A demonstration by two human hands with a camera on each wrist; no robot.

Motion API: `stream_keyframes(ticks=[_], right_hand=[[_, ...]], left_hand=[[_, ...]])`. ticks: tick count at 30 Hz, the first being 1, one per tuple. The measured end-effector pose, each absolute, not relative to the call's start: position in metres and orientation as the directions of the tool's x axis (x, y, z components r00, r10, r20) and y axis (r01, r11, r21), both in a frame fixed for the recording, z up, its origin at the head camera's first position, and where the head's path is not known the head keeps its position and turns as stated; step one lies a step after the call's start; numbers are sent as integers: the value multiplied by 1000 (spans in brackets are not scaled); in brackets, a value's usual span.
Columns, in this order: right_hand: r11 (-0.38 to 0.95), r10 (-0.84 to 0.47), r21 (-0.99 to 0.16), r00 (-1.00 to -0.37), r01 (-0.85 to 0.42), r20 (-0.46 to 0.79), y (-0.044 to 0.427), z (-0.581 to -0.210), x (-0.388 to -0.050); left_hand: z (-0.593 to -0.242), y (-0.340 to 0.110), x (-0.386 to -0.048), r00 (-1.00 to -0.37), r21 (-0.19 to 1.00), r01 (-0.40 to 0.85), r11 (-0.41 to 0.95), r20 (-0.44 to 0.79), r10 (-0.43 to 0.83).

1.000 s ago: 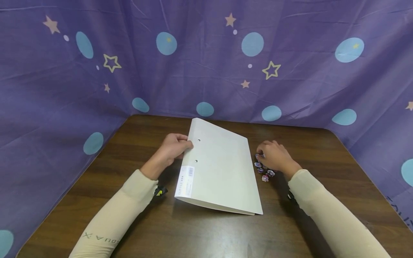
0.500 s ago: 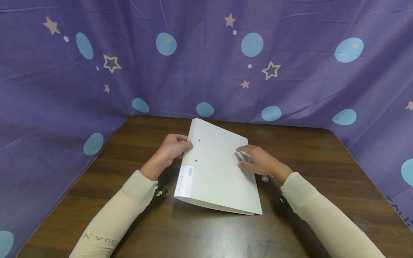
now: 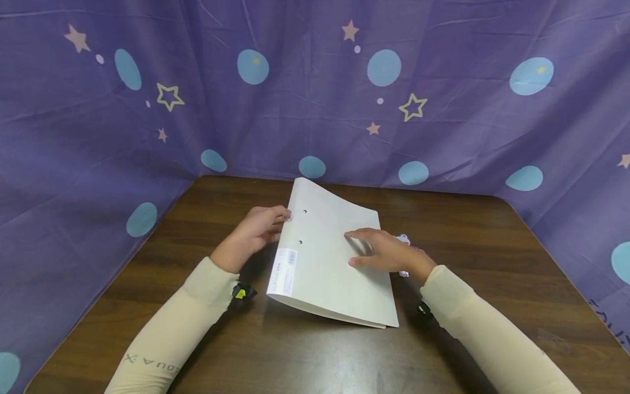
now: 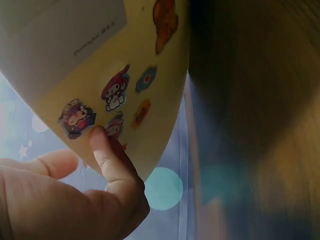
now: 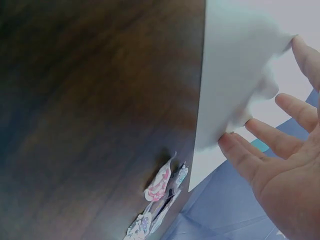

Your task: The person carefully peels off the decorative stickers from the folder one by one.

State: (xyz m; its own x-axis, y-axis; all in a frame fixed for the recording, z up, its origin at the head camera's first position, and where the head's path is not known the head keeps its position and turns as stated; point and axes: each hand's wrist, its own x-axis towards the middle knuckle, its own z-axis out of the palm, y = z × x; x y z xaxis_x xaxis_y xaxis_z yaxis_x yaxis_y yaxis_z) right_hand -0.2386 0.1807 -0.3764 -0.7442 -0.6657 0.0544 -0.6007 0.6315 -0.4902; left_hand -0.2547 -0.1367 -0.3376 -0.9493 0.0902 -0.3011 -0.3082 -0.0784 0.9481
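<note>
1. Pressure from the right hand [image 3: 389, 251] should be light and even, I'd say: the cover looks flexible, so a hard push mid-face would likely bow it.
2. Left hand [image 3: 253, 232] best backs up the spine edge squarely, so the folder can't skate. Careful with the stickers already on that side; dragging a nail could lift an edge.
3. Right hand state: fingers well spread, close to straight, gripping nothing. At least one fingertip appears to meet the cover; can't tell for all of them.
4. Left hand state: loosely spread at the spine, no firm grip visible. One fingertip touches the folder's stickered face, right beside the pink-hooded sticker [image 4: 115, 125]; another digit sits just off the edge.
5. White clip file folder [image 3: 320, 257]: between the hands, spine side raised and tilted. Printed label [image 3: 283, 272] low on the spine, two rivets [image 3: 304, 211] above it.
6. Loose stickers [image 5: 157, 185]: on the wooden table [image 3: 467, 230], just past the folder's right edge, partly hidden by the right hand in the head view.
7. Purple curtain [image 3: 315, 98] behind.
</note>
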Motion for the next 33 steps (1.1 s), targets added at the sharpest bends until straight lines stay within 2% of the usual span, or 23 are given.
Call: stream_keyframes(ticks=[4,9,20,33], right_hand=[[626,-658,-511,-750,-589,59,180,-377,-238],[627,-642,-529,-764,-571,64,179,-378,-236],[604,-610,-576,-784,-552,111,177,-380,-237],[537,-587,-651,-792,-536,168,175,-374,-241]], left_hand=[[-333,-137,-253,-933,908,-358,-216,-337,127],[-327,-135,-251,-927,894,-362,-263,-314,206],[-324,-136,-246,-893,921,-221,-321,-58,447],[-318,-128,-237,-765,905,-192,-380,105,635]])
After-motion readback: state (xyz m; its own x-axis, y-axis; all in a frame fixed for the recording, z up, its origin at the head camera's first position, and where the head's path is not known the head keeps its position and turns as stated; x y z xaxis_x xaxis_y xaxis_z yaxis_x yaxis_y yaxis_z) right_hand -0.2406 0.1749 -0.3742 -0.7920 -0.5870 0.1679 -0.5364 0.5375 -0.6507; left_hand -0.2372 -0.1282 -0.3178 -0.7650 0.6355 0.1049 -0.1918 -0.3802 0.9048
